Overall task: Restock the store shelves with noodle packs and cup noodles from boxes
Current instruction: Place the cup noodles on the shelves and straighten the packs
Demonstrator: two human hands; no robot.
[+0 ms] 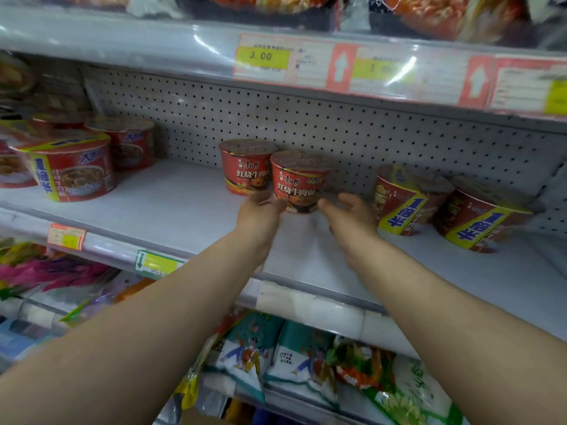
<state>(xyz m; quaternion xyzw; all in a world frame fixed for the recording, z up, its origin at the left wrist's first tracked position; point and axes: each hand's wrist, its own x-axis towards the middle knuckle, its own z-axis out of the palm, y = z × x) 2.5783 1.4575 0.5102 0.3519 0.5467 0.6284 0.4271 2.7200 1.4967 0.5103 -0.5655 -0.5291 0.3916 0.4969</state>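
A red cup noodle [299,182] stands upright on the white middle shelf [184,207], close in front of and right of a second, matching red cup [245,167]. My left hand [260,216] reaches in from below, and its fingertips touch the front cup's lower left side. My right hand [349,219] sits at the cup's lower right. Its thumb tip is against the base, and its fingers are loosely curved beside the cup, not around it. Motion blur hides the fingertips of both hands.
Larger red noodle bowls with yellow-blue bands stand at the shelf's left [70,170] and right [399,200], [478,216]. A perforated back panel [306,124] closes the shelf. Price tags line the upper shelf's rail [260,56]. Noodle packs [300,357] fill the shelf below.
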